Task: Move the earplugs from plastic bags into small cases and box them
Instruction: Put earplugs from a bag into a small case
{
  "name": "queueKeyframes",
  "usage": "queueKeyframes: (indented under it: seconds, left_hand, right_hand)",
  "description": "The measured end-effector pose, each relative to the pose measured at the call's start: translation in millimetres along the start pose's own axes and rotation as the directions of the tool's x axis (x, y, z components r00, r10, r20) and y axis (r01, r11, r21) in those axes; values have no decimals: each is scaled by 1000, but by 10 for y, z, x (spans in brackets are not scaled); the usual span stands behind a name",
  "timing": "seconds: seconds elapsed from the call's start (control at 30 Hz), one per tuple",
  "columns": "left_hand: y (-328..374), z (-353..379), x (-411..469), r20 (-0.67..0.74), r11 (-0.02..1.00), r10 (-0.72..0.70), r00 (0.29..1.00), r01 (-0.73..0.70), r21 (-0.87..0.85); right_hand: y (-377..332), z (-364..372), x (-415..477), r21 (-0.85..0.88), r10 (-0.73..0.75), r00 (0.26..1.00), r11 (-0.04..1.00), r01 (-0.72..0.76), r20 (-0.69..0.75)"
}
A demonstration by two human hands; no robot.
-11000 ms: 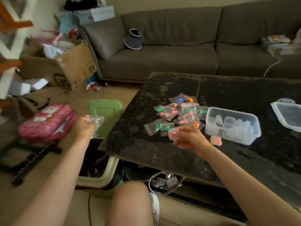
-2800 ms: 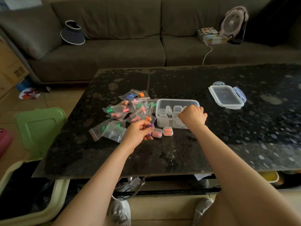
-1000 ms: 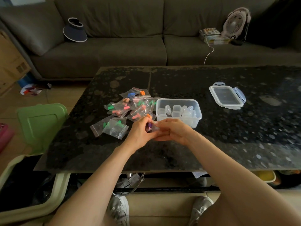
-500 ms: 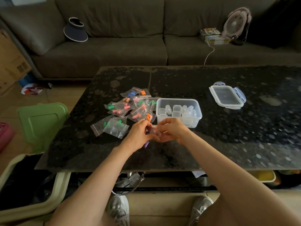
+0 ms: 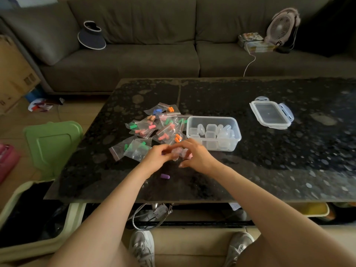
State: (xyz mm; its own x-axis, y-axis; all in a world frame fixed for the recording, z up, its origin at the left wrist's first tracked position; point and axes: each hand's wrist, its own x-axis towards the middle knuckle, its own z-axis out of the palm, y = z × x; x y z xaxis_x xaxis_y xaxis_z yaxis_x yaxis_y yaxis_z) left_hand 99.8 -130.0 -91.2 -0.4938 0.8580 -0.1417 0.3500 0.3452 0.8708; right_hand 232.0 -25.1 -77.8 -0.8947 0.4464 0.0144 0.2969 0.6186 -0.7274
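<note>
Head view: one small case (image 5: pixel 180 153) of clear hard plastic, with something pink showing through it, is being pinched over the near middle of the bench (image 5: pixel 260 170). It is being held from the left by the curled fingers of the left hand (image 5: pixel 155 158) and from the right by those of the right hand (image 5: pixel 197 157). The fingertips are meeting around it, and motion blur is hiding whether it is open. One purple earplug (image 5: pixel 165 176), a short foam cylinder with a rounded end, is lying loose on the dark speckled stone just near of the left hand.

Flat, glossy zip bags (image 5: pixel 152 128) are lying in one overlapping heap just far and left of the hands. About a dozen are being counted, though the overlap is preventing an exact number. Plugs in green, pink, orange and blue are being shown through the film.

One rectangular box (image 5: pixel 238 132) of clear plastic with rounded corners is standing just right of the heap, touching its edge. Roughly ten empty translucent cases are being held in it. Its single clip lid (image 5: pixel 271 115) is lying flat, well apart to the far right.
</note>
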Motion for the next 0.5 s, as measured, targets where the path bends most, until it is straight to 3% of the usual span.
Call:
queueKeyframes:
  seconds: [0.17,0.23,0.3,0.37,0.5]
  left_hand:
    - [105,-23,-51,-2,996,-13,1000,13,-90]
    - [104,-92,-93,-35,997,14,999,-11,82]
    - [61,-164,-193,92,934,-5,996,-28,356]
    - [-8,-187,-303,237,848,-72,969,-65,527]
    - [-108,-159,-370,267,828,-42,963,-116,549]
  right_hand:
    - [-13,13,42,-30,-112,979,994,109,-169]
    - [0,-12,33,62,9,980,998,4,-197]
    - [41,-28,15,132,121,976,986,-98,-181]
    - [53,-43,0,154,173,976,976,-152,-132]
    - [-18,-57,-7,201,245,967,953,-229,-62]
